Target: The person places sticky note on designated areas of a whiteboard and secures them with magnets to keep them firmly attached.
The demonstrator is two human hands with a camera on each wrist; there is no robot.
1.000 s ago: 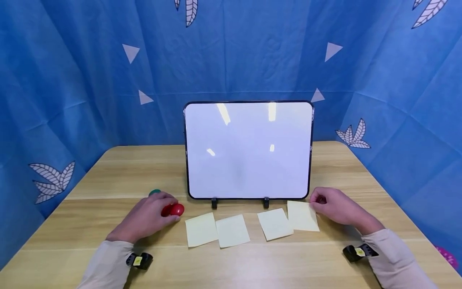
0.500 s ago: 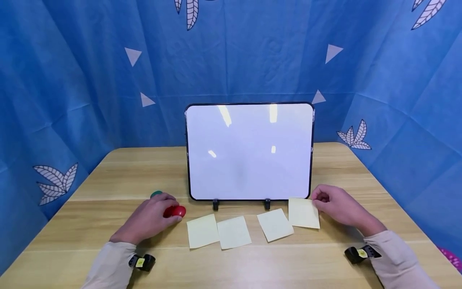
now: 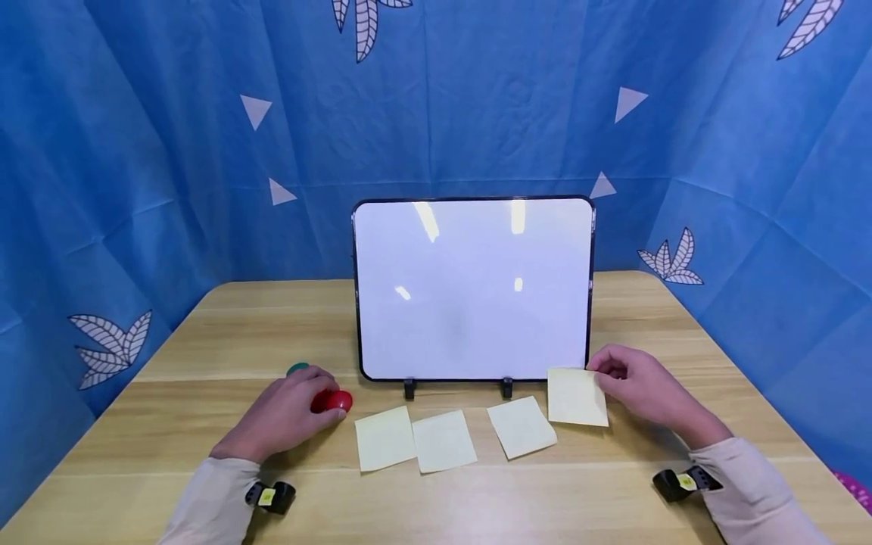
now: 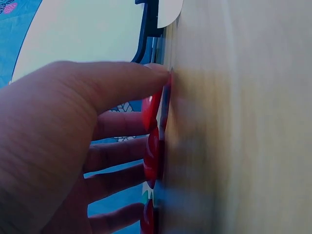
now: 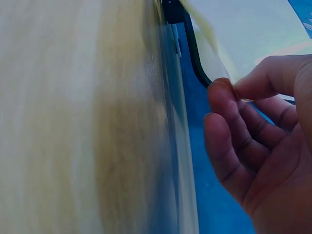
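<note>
My right hand (image 3: pixel 636 382) pinches the upper right corner of a pale yellow sticky note (image 3: pixel 576 397) between thumb and fingertips. The note hangs raised off the table, in front of the lower right corner of the whiteboard (image 3: pixel 470 295). In the right wrist view, its thin edge (image 5: pixel 207 34) runs up from the fingertips. On the left, my left hand (image 3: pixel 286 412) rests its fingertips on glossy red rounded pieces (image 3: pixel 338 401), which lie on the table. Several of these red pieces (image 4: pixel 152 156) sit in a row under the fingers in the left wrist view. A green piece (image 3: pixel 297 368) shows behind the hand, mostly hidden.
On the table lie three more sticky notes, left (image 3: pixel 384 439), middle (image 3: pixel 444 441) and right (image 3: pixel 521 428), in front of the whiteboard. Two small black feet, left (image 3: pixel 409 389) and right (image 3: pixel 507 387), hold the board upright. Blue cloth (image 3: pixel 204 136) hangs behind and at both sides.
The sticky note in my right hand has risen from beside its neighbour, up towards the whiteboard's lower right corner. The left hand stays on the red pieces. The head view has tilted slightly.
</note>
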